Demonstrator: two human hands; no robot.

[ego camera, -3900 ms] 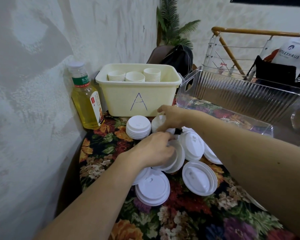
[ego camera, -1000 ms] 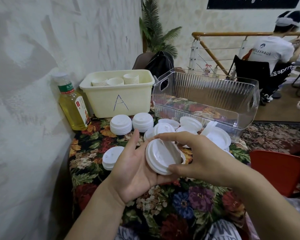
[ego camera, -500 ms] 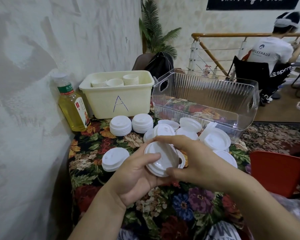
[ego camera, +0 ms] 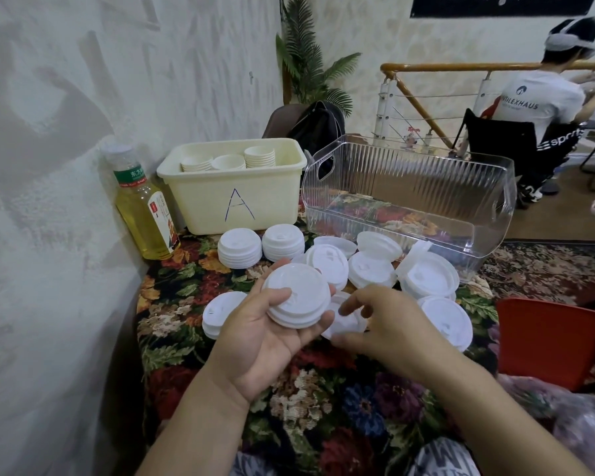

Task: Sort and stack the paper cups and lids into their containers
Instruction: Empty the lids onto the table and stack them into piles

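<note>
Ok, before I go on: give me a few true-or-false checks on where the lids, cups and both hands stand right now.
1. The left hand holds a small stack of lids. True.
2. The clear bin already has lids in it. False: it holds nothing; only the tablecloth shows through it.
3. Paper cups sit stacked inside the cream bin marked A. True.
4. The right hand is reaching into the cream bin. False: it is at a loose lid on the table, beside the left hand.
5. The bottle stands right of the clear bin. False: it stands left of the cream bin, by the wall.
</note>
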